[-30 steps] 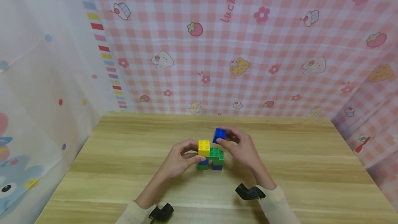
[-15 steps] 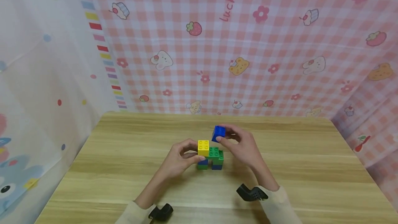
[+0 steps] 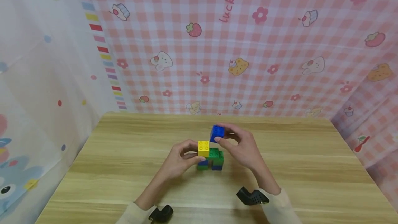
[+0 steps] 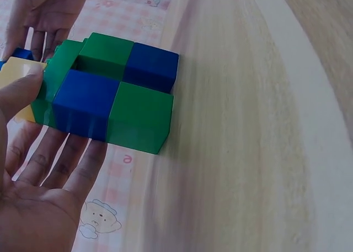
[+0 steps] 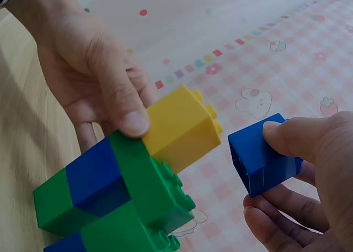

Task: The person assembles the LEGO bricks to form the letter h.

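Note:
A stack of toy building bricks stands on the table, two legs bridged by a long green brick. On top at the left sits a yellow brick. My left hand grips the stack from the left, thumb near the yellow brick's base and the other fingers behind. In the left wrist view one leg shows a blue brick and a green brick. Above and behind the bridge, my right hand pinches a loose blue brick, apart from the stack, its hollow underside partly showing in the right wrist view.
The wooden table spreads around the stack. A pink checked cloth hangs behind its far edge, and a pale patterned cloth on the left. Black wrist devices sit on both forearms.
My right hand has shifted slightly left and away from me with the blue brick. The left hand and the stack stay in place.

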{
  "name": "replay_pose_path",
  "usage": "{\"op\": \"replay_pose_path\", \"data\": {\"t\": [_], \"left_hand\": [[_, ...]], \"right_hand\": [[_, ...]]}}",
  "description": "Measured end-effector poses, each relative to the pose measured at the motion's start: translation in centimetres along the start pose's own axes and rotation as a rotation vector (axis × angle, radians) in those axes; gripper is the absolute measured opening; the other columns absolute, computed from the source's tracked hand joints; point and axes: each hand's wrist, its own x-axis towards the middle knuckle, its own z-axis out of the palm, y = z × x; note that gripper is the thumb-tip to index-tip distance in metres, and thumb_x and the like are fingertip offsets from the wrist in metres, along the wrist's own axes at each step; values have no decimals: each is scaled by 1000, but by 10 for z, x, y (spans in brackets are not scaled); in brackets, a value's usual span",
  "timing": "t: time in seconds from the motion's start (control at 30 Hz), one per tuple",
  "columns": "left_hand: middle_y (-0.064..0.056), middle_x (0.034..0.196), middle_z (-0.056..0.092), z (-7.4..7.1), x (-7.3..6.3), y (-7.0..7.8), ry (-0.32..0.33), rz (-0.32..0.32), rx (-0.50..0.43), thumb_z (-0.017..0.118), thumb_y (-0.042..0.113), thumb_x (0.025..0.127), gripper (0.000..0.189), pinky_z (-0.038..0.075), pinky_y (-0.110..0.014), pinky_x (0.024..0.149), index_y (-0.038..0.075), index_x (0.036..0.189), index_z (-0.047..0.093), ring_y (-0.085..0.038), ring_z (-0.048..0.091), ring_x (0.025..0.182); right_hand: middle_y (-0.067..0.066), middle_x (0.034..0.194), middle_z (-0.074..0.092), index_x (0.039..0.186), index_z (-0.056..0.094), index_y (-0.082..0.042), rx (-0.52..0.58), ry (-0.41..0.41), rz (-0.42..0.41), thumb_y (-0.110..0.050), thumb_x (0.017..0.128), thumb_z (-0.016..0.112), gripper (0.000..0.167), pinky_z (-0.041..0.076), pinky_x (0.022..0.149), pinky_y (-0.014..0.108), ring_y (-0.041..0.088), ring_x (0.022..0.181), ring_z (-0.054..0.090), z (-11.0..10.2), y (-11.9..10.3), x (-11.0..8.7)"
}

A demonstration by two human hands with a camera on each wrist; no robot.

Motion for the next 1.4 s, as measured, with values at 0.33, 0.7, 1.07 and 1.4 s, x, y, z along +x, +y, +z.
{"op": "replay_pose_path", "data": {"t": [0.33, 0.7, 1.07, 1.4], "left_hand": [[-7, 119, 71, 4, 0, -2, 11, 6, -13, 79, 17, 91, 27, 59, -29, 102, 13, 115, 69, -20, 67, 113], [-7, 118, 72, 8, -1, -1, 21, 21, -15, 79, 15, 91, 26, 58, -29, 103, 14, 115, 70, -20, 67, 114], [-6, 117, 71, 7, -1, -2, 18, 17, -30, 79, 15, 91, 26, 58, -28, 104, 14, 115, 70, -20, 67, 115], [-5, 118, 71, 7, -1, -2, 22, 21, -18, 78, 15, 92, 26, 58, -28, 104, 16, 116, 70, -19, 66, 116]], "right_hand": [[3, 122, 71, 135, 64, -16, 43, -1, -68, -21, 95, 76, 42, 58, 104, 45, 19, 108, 64, 0, -12, -4], [6, 118, 72, 133, 65, -15, 55, -34, -129, -16, 95, 74, 39, 60, 101, 44, 25, 105, 65, 5, -17, -5], [2, 116, 73, 133, 66, -17, 54, -64, -162, -17, 95, 75, 39, 61, 99, 41, 19, 104, 66, 14, -17, -5], [2, 118, 73, 132, 66, -18, 38, -58, -162, -17, 93, 77, 40, 61, 98, 41, 19, 105, 67, 18, -19, -5]]}}
